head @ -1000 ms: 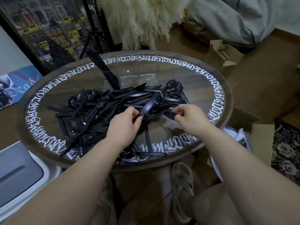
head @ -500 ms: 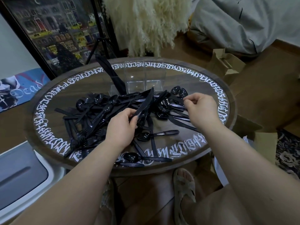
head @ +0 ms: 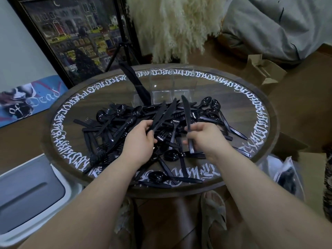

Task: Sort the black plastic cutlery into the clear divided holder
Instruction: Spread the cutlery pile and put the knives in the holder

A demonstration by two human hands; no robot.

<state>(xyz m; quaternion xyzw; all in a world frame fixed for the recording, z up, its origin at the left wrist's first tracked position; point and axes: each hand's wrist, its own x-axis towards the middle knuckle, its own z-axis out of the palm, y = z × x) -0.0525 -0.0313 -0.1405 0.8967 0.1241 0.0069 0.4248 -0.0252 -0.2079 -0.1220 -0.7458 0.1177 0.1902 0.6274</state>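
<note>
— What can't you make out here?
— Your left hand (head: 139, 141) covers the handles of the knives (head: 164, 112) it grips, and the pile of cutlery (head: 115, 130) hides its lower pieces.

— And the clear holder (head: 170, 87)?
— Its dividers blur into glare; you can't count the compartments.

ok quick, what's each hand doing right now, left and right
Left hand: fingers grip two black knives, blades pointing away.
Right hand: fingers grip one black knife, blade up.
</note>
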